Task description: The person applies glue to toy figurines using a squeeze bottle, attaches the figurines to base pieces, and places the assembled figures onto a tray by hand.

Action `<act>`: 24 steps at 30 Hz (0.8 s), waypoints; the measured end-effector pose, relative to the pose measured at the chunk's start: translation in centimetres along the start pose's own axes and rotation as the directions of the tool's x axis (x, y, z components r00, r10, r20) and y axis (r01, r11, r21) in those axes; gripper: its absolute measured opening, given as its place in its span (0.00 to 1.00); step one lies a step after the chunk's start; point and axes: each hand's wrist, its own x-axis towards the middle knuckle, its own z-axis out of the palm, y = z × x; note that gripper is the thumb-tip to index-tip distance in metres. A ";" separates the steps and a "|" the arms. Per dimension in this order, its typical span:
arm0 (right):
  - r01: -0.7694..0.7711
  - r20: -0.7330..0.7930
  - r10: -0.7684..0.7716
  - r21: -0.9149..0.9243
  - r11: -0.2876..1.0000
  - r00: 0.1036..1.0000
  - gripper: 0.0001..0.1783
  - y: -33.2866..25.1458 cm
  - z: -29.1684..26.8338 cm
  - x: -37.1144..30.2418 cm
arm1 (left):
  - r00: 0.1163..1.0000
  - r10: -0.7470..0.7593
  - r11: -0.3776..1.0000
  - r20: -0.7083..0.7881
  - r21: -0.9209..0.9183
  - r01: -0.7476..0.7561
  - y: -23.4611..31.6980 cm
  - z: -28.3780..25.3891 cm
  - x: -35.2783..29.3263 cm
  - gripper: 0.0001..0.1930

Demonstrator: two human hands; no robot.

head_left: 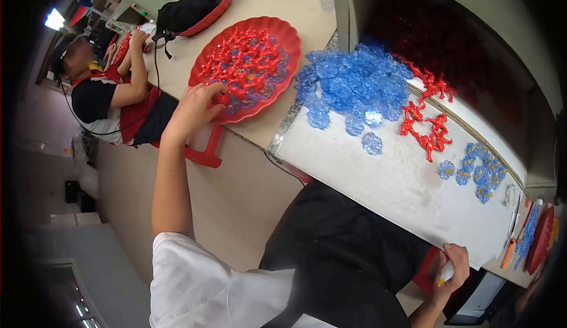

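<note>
My left hand [198, 106] reaches over the near rim of a scalloped red tray [294, 47], its fingers pinched on a small red plastic figure [221, 98]. Many like it lie in that tray, mixed with clear blue pieces. Low at the right, beside the white work board [378, 177], my right hand [453, 269] is closed around a white tube with a yellow tip [447, 273]. On the board lie a big heap of clear blue flower-shaped discs [348, 83], several loose red figures [426, 133] and a smaller group of blue discs with yellowish marks [485, 171].
A black and red bag [198, 9] rests on the table beyond the tray. At the far left sits another person [112, 94], hands at the table. A red stool [207, 150] stands below the tray. An orange pen [508, 253] and another red tray [540, 239] are at the right end.
</note>
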 end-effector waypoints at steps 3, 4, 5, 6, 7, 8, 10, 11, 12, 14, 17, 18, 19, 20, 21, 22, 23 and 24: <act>-0.008 -0.020 0.008 -0.001 1.000 1.000 0.10 -0.8 0.4 0.1 | 0.999 -0.041 0.997 -0.022 -0.072 0.040 -0.2 -0.1 0.3 0.15; -0.015 -0.020 0.015 0.001 1.000 1.000 0.09 -0.8 0.1 0.1 | 0.999 0.006 0.994 -0.044 -0.104 -0.011 -0.3 0.0 0.3 0.16; -0.024 -0.023 0.024 -0.002 1.000 0.999 0.09 -0.9 -0.2 0.2 | 0.996 0.058 0.988 -0.067 -0.139 -0.067 -0.3 0.1 0.3 0.16; -0.010 -0.025 0.009 -0.029 1.000 1.000 0.09 -0.8 -0.2 0.6 | 0.998 -0.025 0.982 -0.055 -0.189 0.014 0.6 -0.5 0.2 0.16; 0.053 -0.038 -0.054 -0.031 0.998 0.998 0.13 -0.5 0.0 1.3 | 0.994 -0.104 0.967 -0.035 -0.239 0.092 1.7 -1.7 0.0 0.17; 0.056 -0.019 -0.056 0.000 0.998 0.998 0.12 -0.5 0.0 1.7 | 0.983 -0.049 0.997 -0.178 -0.073 0.036 2.1 -2.2 -0.7 0.16; 0.055 -0.020 -0.054 0.058 0.997 0.998 0.12 0.0 0.2 1.6 | 0.948 0.075 0.996 -0.308 0.076 -0.054 4.9 -2.6 0.4 0.16; 0.044 -0.031 -0.043 0.058 0.997 0.999 0.13 0.2 0.4 1.4 | 0.938 0.139 0.976 -0.318 -0.117 -0.185 8.0 -2.7 1.3 0.15; 0.037 -0.041 -0.035 0.058 0.998 0.999 0.13 0.4 0.5 1.2 | 0.922 0.191 0.909 -0.337 -0.293 -0.296 11.1 -2.7 1.8 0.15; 0.019 -0.050 -0.017 0.038 0.999 0.999 0.14 0.3 0.3 1.0 | 0.821 0.456 0.783 -0.343 -0.284 -0.553 16.4 -0.8 3.9 0.12; 0.017 -0.053 -0.015 0.037 0.999 0.998 0.14 -0.1 -0.3 0.6 | 0.624 0.693 0.585 -0.361 -0.225 -0.779 23.0 3.7 7.3 0.11; 0.001 -0.061 0.001 0.025 1.000 0.998 0.14 0.0 -0.6 0.2 | 0.550 0.752 0.535 -0.363 -0.152 -0.831 24.2 4.9 7.9 0.12; -0.015 -0.068 0.016 0.017 1.000 0.998 0.15 0.1 -0.9 -0.2 | 0.547 0.755 0.528 -0.361 -0.159 -0.834 24.9 5.9 7.9 0.12; -0.019 -0.073 0.021 0.025 1.000 0.997 0.15 0.4 -1.3 -0.6 | 0.531 0.761 0.520 -0.372 -0.139 -0.843 25.4 6.7 7.7 0.13; -0.037 -0.078 0.039 0.020 0.999 0.996 0.15 0.7 -1.5 -1.0 | 0.507 0.774 0.503 -0.378 -0.119 -0.856 25.9 7.5 7.8 0.15; -0.072 -0.095 0.075 0.037 0.997 0.993 0.15 1.0 -1.6 -1.3 | 0.530 0.762 0.526 -0.372 -0.122 -0.842 26.1 8.3 8.0 0.18; -0.105 -0.111 0.111 0.056 0.993 0.988 0.15 1.2 -1.7 -1.6 | 0.525 0.770 0.517 -0.362 -0.127 -0.846 26.1 8.7 8.1 0.18; -0.131 -0.106 0.136 0.053 0.990 0.985 0.18 1.3 -1.8 -1.8 | 0.540 0.744 0.534 -0.393 -0.137 -0.835 26.1 9.1 8.2 0.18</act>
